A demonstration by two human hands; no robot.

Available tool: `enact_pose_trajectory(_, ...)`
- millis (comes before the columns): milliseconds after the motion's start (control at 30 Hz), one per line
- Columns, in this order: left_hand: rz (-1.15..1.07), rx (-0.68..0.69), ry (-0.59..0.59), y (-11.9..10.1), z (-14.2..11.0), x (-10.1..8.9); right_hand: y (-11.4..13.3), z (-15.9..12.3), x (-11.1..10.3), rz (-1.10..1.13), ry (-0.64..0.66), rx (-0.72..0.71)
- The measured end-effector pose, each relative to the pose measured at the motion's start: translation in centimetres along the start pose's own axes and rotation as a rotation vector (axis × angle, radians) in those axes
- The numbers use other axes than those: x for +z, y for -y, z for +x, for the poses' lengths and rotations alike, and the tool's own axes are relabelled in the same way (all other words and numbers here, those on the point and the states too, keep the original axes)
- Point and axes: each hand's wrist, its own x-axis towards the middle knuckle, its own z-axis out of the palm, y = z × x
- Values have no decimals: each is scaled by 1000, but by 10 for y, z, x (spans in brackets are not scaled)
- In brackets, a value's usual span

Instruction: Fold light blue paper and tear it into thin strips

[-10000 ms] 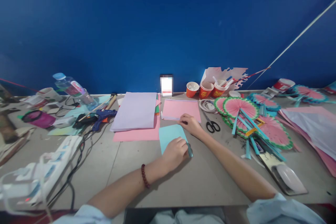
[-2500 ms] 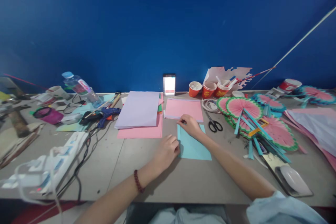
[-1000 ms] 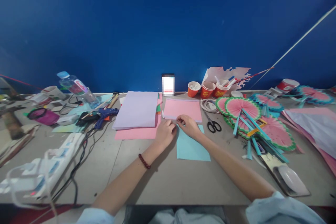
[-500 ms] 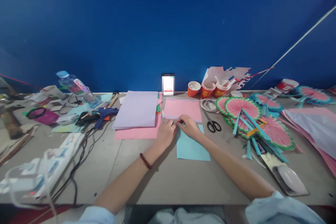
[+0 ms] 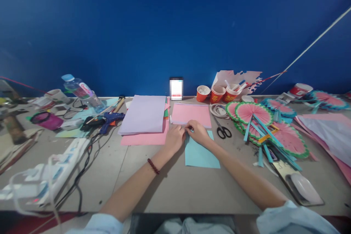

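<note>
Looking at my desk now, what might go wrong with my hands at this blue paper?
The blue paper may shift or crease, as your left hand and right hand meet near its top left corner. The scissors lie close to your right forearm, so it might nudge them. Black cables trail beside the power strip; a left arm swing might snag them.

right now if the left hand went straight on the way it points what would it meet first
Most likely the right hand: its fingertips sit close by those of the left hand, though whether they touch is unclear. Pink paper lies beyond.
</note>
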Motion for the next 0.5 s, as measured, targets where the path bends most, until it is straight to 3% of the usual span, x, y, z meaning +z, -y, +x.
enact_pose_trajectory(500,-14,4,43,-8,-13,-7,-1,-1,1,12,-7,-11)
